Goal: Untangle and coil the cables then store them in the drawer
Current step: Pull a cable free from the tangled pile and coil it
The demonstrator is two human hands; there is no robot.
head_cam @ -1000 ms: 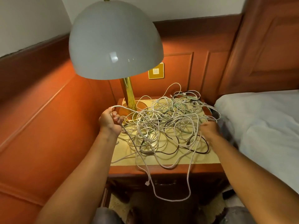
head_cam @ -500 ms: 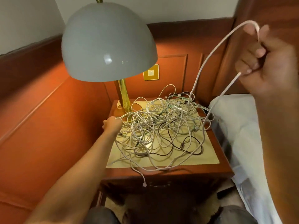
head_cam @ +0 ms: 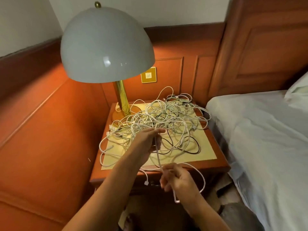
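Dome lamp [head_cam: 106,45] sits at the back left of the nightstand [head_cam: 215,165], and the tangled cables [head_cam: 160,120] cover its top. Left hand [head_cam: 148,140] pinches a white cable [head_cam: 157,152] over the pile; right hand [head_cam: 180,180] grips the same cable in front of the nightstand, loop hanging. Bed [head_cam: 260,130] on the right.

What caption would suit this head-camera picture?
Both hands, left and right, hold one white cable before a tangled pile on a nightstand.

Glossy lampshade [head_cam: 106,45], brass-look stem [head_cam: 122,97], polished wood nightstand [head_cam: 215,165].
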